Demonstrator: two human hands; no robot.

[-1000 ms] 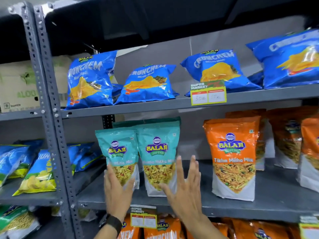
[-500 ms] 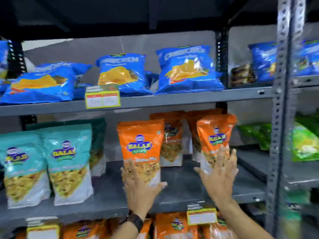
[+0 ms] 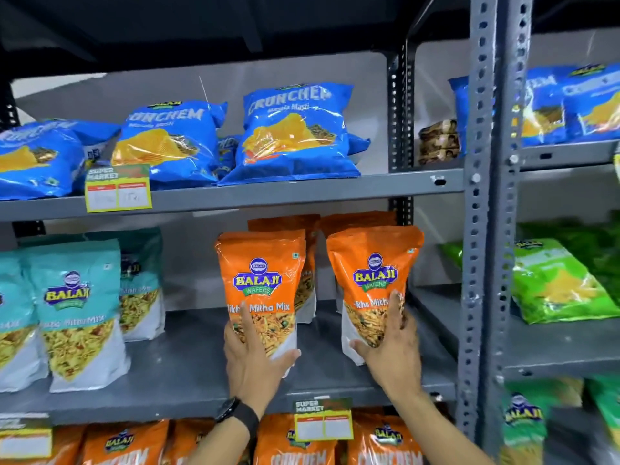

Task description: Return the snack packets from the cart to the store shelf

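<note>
Head view, left hand (image 3: 252, 360) on orange packet (image 3: 261, 280), right hand (image 3: 392, 350) on second orange packet (image 3: 372, 276)

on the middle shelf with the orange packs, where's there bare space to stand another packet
The widest bare patch of the middle shelf lies between the teal packets and the left orange packet. The right end is crowded, with orange packets in rows.
</note>
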